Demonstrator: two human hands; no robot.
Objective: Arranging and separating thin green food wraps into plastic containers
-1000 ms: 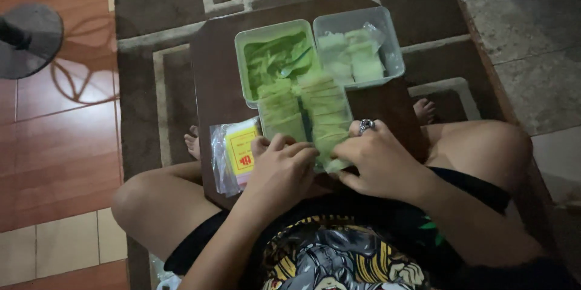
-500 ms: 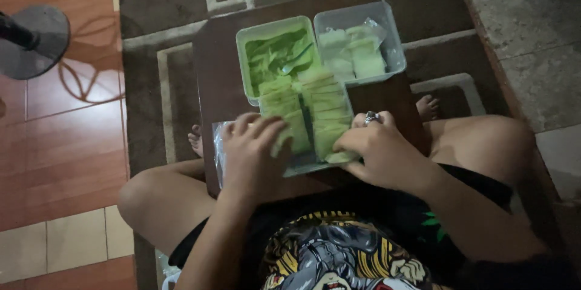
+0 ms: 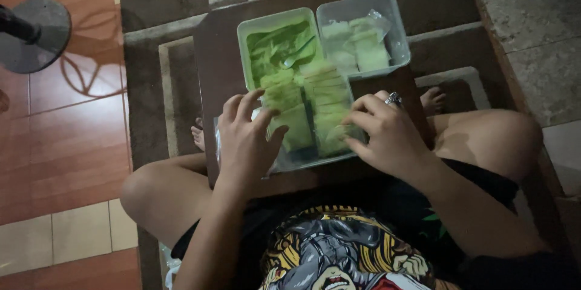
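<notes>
I sit cross-legged with a dark brown board (image 3: 212,60) across my lap. Two rows of pale green rectangular pieces (image 3: 308,105) lie on clear plastic in a shallow clear tray (image 3: 315,158) on the board. My left hand (image 3: 245,138) lies flat with spread fingers over the tray's left side, covering a plastic packet. My right hand (image 3: 387,132), with a ring on one finger, touches the near end of the right row with its fingertips. Whether it pinches a piece is hidden.
Behind the tray stand a green tub (image 3: 248,26) of green paste with a spoon (image 3: 298,55) in it and a clear tub (image 3: 396,29) of wrapped pale pieces. A fan base (image 3: 33,32) stands on the wooden floor at left. A dark patterned rug lies under the board.
My left hand has slid left and forward, from beside the right hand onto the tray's left side, covering the yellow-labelled packet. My right hand stays at the right row's near end.
</notes>
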